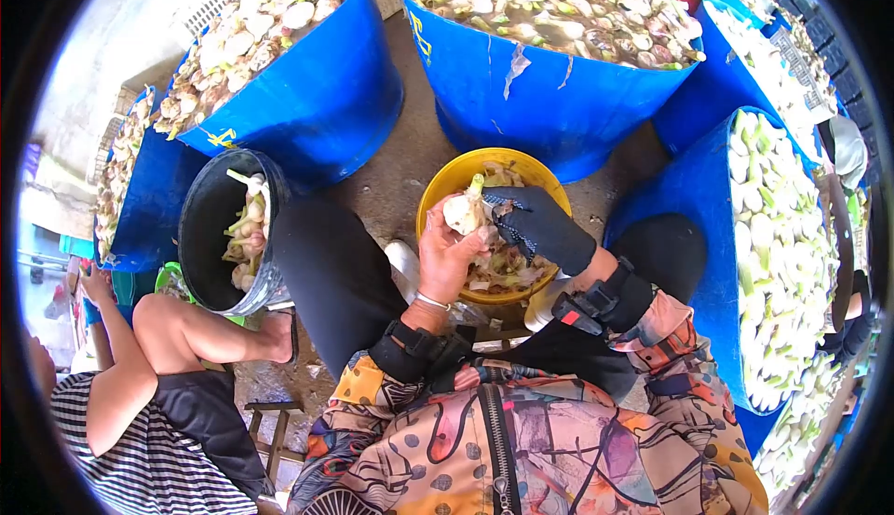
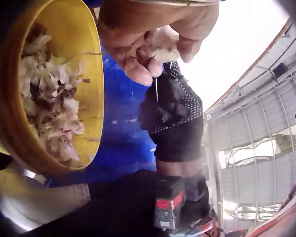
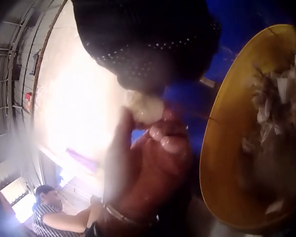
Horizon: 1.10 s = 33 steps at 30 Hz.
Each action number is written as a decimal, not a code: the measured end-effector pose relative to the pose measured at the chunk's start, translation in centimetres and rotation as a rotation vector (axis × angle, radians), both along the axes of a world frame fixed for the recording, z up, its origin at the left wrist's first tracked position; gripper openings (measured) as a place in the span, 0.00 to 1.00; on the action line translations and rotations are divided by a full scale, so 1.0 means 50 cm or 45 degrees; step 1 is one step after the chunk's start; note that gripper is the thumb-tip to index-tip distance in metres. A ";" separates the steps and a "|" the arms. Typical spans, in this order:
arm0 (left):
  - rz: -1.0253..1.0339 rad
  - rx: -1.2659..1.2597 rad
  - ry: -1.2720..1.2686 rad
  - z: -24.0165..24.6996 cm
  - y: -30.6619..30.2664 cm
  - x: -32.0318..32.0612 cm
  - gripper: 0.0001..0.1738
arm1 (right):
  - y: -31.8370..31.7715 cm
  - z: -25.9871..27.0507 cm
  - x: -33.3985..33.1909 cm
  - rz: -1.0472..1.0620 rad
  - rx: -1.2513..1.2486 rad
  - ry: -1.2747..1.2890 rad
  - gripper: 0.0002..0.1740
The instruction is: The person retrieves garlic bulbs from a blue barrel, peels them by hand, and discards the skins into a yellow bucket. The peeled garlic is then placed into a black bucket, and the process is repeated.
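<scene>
My bare left hand (image 1: 449,259) grips a pale garlic bulb (image 1: 463,214), its short green stem pointing up, in the head view. The right hand (image 1: 545,228), in a black glove with white dots, has its fingers curled against the bulb's right side. A thin pale strand hangs between the hands in the left wrist view. Below them, a yellow bucket (image 1: 430,200) contains loose garlic skins (image 2: 54,98). In the right wrist view the gloved fingers meet the bulb (image 3: 147,109) from above, and the glove hides part of it.
A black bucket (image 1: 197,245) with trimmed garlic (image 1: 250,236) stands at left. Large blue tubs (image 1: 559,105) heaped with garlic surround the front and right. Another person in a striped top (image 1: 102,413) sits at lower left, beside a small stool (image 1: 272,431).
</scene>
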State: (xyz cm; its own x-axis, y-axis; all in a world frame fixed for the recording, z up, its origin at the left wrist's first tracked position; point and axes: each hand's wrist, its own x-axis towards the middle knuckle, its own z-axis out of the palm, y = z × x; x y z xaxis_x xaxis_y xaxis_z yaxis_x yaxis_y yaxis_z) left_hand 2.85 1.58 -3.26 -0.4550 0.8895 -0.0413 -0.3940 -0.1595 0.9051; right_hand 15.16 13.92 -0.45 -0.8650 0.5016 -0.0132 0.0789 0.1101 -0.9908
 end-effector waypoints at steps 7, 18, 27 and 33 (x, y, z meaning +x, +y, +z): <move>-0.344 0.092 -0.526 0.008 -0.016 -0.008 0.20 | 0.040 0.038 0.040 0.174 0.010 -0.079 0.21; -0.379 -0.034 -0.473 -0.002 -0.012 0.003 0.20 | 0.018 -0.010 0.002 0.056 -0.069 0.088 0.20; -0.871 0.016 -0.970 0.003 -0.010 0.020 0.45 | 0.017 -0.061 -0.013 -0.162 0.039 0.112 0.15; -0.435 -0.271 -0.755 -0.006 -0.002 0.018 0.34 | 0.017 -0.032 -0.004 -0.299 -0.077 0.078 0.17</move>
State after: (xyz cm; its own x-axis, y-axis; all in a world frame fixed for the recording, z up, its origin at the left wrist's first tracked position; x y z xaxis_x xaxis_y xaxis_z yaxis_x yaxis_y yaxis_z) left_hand 3.78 1.48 -3.54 0.0005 0.9236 -0.3834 -0.8257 0.2167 0.5209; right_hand 14.94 14.76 -2.03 -0.7247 0.6891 -0.0004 0.0351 0.0363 -0.9987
